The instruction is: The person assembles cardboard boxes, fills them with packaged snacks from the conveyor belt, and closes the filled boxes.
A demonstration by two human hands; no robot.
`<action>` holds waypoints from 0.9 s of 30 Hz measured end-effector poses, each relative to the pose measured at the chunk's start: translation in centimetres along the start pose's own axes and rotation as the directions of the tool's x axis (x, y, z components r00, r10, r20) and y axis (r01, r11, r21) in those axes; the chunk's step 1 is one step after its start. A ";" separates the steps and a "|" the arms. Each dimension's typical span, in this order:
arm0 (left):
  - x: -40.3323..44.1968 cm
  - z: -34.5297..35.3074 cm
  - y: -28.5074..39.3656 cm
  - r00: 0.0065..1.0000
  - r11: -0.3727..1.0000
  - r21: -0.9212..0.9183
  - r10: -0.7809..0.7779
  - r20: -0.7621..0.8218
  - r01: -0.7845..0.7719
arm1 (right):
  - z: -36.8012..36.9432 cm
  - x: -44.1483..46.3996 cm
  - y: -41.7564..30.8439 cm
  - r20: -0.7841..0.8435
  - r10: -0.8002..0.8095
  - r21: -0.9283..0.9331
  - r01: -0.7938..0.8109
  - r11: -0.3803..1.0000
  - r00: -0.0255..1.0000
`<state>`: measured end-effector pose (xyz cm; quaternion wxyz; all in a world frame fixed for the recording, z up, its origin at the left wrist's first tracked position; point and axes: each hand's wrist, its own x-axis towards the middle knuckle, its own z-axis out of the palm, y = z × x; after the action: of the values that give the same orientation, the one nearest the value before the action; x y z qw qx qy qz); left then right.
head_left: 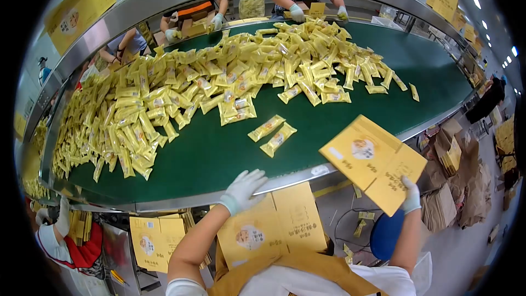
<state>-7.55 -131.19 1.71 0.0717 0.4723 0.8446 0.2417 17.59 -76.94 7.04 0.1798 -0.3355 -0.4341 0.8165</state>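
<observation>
My right hand (pixel 411 196), in a white glove, grips the right edge of a flattened yellow carton (pixel 346 154) and holds it up over the belt's near rim. My left hand (pixel 245 187), also gloved, is open with its fingers stretched out at the metal rim (pixel 293 180). Below it, in front of my body, stands another flat yellow carton (pixel 300 219). Two yellow snack packets (pixel 278 139) lie apart on the green belt (pixel 208 156), beyond my left hand. Behind them spreads a large heap of the same packets (pixel 164 96).
Co-workers with gloved hands (pixel 296 13) stand across the belt, and another person (pixel 66 235) works at my left. More flat cartons (pixel 156 235) stand at the left. A blue stool (pixel 386 235) and brown paper sacks (pixel 439 208) are at the right; loose packets (pixel 359 228) lie on the floor.
</observation>
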 end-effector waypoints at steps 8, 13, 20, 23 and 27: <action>4.9 0.4 -2.0 0.965 0.945 0.261 0.139 0.223 -0.196 | 3.2 18.3 -1.3 -0.066 -0.015 -0.057 0.011 0.998 0.998; 6.6 -0.6 -1.4 0.956 0.957 0.221 0.126 0.265 -0.187 | 21.2 29.9 4.6 0.043 0.002 0.004 -0.002 1.000 0.999; 6.7 -0.7 -2.0 0.956 0.988 0.079 0.106 0.274 -0.132 | 31.1 37.9 11.2 0.314 0.079 0.090 -0.113 0.990 0.946; 6.6 -0.7 -1.9 0.978 0.993 0.051 0.092 0.186 -0.103 | 32.8 35.0 11.5 0.374 -0.032 0.103 -0.007 0.995 0.927; 7.0 -0.2 -1.6 0.999 0.992 0.122 -0.022 -0.046 0.028 | 33.7 28.7 11.1 0.464 -0.214 0.089 0.195 0.977 0.859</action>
<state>-12.68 -126.12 1.84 0.0269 0.4598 0.8650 0.1990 -26.54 -86.19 0.03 0.1609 -0.0755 -0.4820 0.8579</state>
